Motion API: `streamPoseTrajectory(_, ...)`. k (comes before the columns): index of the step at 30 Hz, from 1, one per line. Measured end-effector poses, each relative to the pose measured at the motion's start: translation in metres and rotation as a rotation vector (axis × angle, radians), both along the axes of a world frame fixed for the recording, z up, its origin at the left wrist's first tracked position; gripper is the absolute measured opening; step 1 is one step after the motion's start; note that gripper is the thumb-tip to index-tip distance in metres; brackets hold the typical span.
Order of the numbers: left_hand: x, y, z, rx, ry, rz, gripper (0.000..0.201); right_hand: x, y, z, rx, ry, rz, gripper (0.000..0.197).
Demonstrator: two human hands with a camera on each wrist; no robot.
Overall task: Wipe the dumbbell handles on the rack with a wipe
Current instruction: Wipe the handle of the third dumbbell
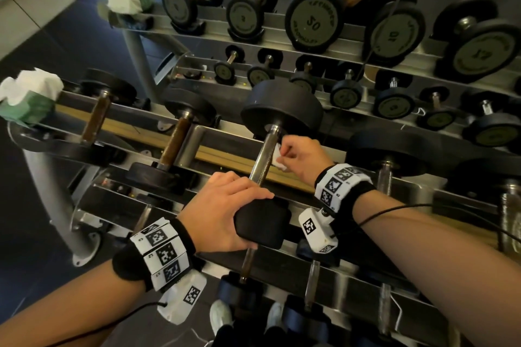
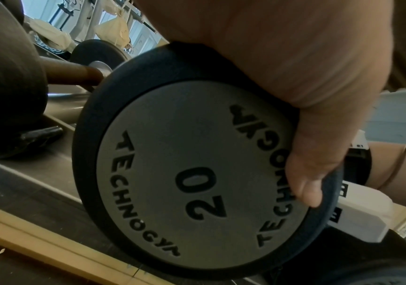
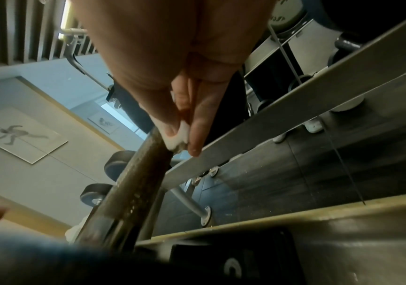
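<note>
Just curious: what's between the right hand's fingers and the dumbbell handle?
A small white wipe, pinched by the right hand against the handle; clearest in the right wrist view.

The grey end plate [image 2: 192, 185] of the dumbbell that the left hand [image 2: 282, 81] is gripping is showing "20" in the middle, with "TECHNOGYM" curving along either side. Mirrored plates [image 1: 314, 22] far beyond the right hand [image 1: 303, 159] are showing reversed "20" and "10".

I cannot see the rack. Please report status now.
Left hand grips 20 dumbbell's near head. Right hand pinches wipe against its handle. Nothing blocking.
</note>
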State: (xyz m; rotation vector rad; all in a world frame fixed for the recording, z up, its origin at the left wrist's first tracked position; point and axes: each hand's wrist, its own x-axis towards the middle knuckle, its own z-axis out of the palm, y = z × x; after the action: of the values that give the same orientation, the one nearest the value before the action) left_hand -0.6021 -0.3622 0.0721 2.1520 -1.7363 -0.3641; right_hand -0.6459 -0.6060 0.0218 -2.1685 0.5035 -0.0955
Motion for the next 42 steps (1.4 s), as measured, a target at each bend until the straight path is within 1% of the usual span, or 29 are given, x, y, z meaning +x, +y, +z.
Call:
streamPoseTrajectory(1,0.000,0.000,0.000,0.005,-0.002,0.001,0.084,-0.002,0.004,0.000,-0.026,0.017,0.038,0.036)
streamPoseTrajectory(3,-0.001,0.000,0.000,0.008,-0.005,0.005,0.084,-0.008,0.012,-0.001,0.010,0.037,0.117,0.033)
streamPoseTrajectory(5,0.000,0.000,-0.001,0.011,-0.008,0.008,0.084,-0.016,0.020,-0.001,0.004,0.060,0.205,0.025)
streamPoseTrajectory(7,0.000,0.000,0.000,0.021,-0.011,0.010,0.084,-0.019,0.021,0.001,-0.022,0.079,0.239,0.019)
streamPoseTrajectory(9,0.000,0.000,0.000,0.019,-0.002,0.010,0.084,-0.016,0.013,0.005,0.037,0.087,0.156,0.023)
streamPoseTrajectory(12,0.000,0.001,-0.001,0.018,0.015,0.011,0.084,-0.009,-0.007,0.012,0.122,0.040,-0.090,0.028)
streamPoseTrajectory(14,0.001,0.001,-0.002,0.016,0.008,0.010,0.084,-0.006,-0.007,0.012,0.095,0.023,-0.123,0.027)
streamPoseTrajectory(19,0.002,0.001,-0.005,-0.002,-0.014,-0.003,0.085,-0.008,0.014,0.010,-0.052,0.026,0.041,0.026)
streamPoseTrajectory(22,0.004,0.003,-0.008,-0.016,-0.009,-0.018,0.086,-0.018,0.025,0.011,-0.110,0.121,0.320,0.027)
streamPoseTrajectory(23,0.007,0.005,-0.010,-0.025,0.009,-0.012,0.087,-0.021,0.028,0.012,-0.112,0.175,0.380,0.024)
streamPoseTrajectory(24,0.009,0.008,-0.011,-0.033,0.041,0.004,0.087,-0.024,0.030,0.012,-0.105,0.208,0.392,0.022)
streamPoseTrajectory(25,0.012,0.012,-0.014,-0.042,0.089,0.030,0.088,-0.026,0.029,0.014,-0.094,0.219,0.357,0.020)
streamPoseTrajectory(26,0.014,0.017,-0.016,-0.055,0.152,0.068,0.089,-0.028,0.027,0.017,-0.069,0.218,0.285,0.020)
streamPoseTrajectory(28,0.017,0.025,-0.023,-0.075,0.276,0.156,0.092,-0.033,0.020,0.027,0.040,0.198,0.110,0.025)
streamPoseTrajectory(29,0.018,0.027,-0.026,-0.082,0.322,0.192,0.094,-0.038,0.018,0.033,0.090,0.179,0.050,0.027)
streamPoseTrajectory(30,0.019,0.029,-0.029,-0.088,0.358,0.219,0.096,-0.045,0.018,0.038,0.118,0.161,0.018,0.027)
streamPoseTrajectory(32,0.021,0.030,-0.036,-0.086,0.416,0.248,0.101,-0.058,0.027,0.045,0.150,0.159,-0.013,0.021)
streamPoseTrajectory(35,0.024,0.032,-0.043,-0.033,0.515,0.266,0.106,-0.073,0.049,0.047,0.094,0.219,-0.041,0.010)
streamPoseTrajectory(39,0.027,0.035,-0.047,0.026,0.573,0.285,0.098,-0.075,0.071,0.045,0.065,0.201,-0.124,0.008)
streamPoseTrajectory(42,0.027,0.034,-0.049,0.028,0.592,0.298,0.100,-0.074,0.085,0.039,0.111,0.168,-0.240,0.008)
